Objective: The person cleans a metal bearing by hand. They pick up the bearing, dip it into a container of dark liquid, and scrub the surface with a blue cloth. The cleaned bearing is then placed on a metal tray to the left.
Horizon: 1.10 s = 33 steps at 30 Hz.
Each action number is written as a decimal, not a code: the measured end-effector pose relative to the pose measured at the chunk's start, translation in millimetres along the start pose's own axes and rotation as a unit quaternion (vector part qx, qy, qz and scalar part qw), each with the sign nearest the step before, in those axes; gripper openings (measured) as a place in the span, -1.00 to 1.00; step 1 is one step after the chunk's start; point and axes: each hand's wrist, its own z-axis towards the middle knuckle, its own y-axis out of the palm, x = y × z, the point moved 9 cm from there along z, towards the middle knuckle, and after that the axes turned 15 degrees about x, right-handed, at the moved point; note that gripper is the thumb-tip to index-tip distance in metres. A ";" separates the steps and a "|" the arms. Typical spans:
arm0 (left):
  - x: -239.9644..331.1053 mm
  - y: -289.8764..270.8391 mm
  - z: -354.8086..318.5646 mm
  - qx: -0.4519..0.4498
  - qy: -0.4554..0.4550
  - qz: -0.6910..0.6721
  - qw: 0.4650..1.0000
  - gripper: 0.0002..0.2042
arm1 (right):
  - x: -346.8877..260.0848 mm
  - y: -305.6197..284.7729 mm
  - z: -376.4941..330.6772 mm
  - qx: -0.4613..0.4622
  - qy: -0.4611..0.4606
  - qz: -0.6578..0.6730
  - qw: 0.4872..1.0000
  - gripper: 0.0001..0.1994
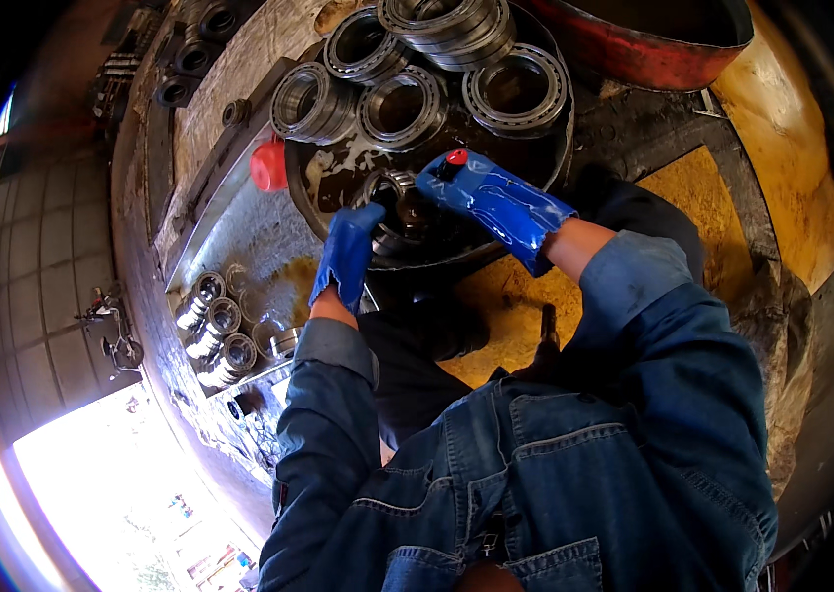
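Observation:
A wet metal bearing (397, 181) is tilted over the near side of a round pan (304, 209) of dark liquid. My left hand (346, 247), in a blue rubber glove, grips the bearing's left rim. In my right hand (484, 195), also gloved in blue, is a tool with a red handle end (455, 157); the fist hides the rest, so its kind cannot be made out. The right fist is close against the bearing's right side. Farther back in the pan sit several roller bearings (402, 111), some stacked.
A red cup-like thing (268, 166) stands left of the pan. Several small bearings (224, 316) lie in a metal tray (269, 237) at the left. Behind the pan at the right is a red-sided tub (654, 64). Yellowish stained sheets (698, 212) cover part of the floor.

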 end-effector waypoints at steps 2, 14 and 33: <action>-11.3 -2.6 13.4 0.050 -0.054 0.054 0.996 -0.54 | 8.1 1.6 16.8 0.036 0.002 0.008 0.999 -0.65; 12.8 -7.6 -9.5 0.182 0.016 0.208 0.961 -0.19 | 69.1 -45.5 61.4 0.157 0.177 -0.080 0.968 -0.45; -22.9 -8.4 -20.1 0.093 -0.167 0.160 0.968 -0.19 | 11.0 124.8 59.5 0.006 0.063 -0.016 0.998 -0.58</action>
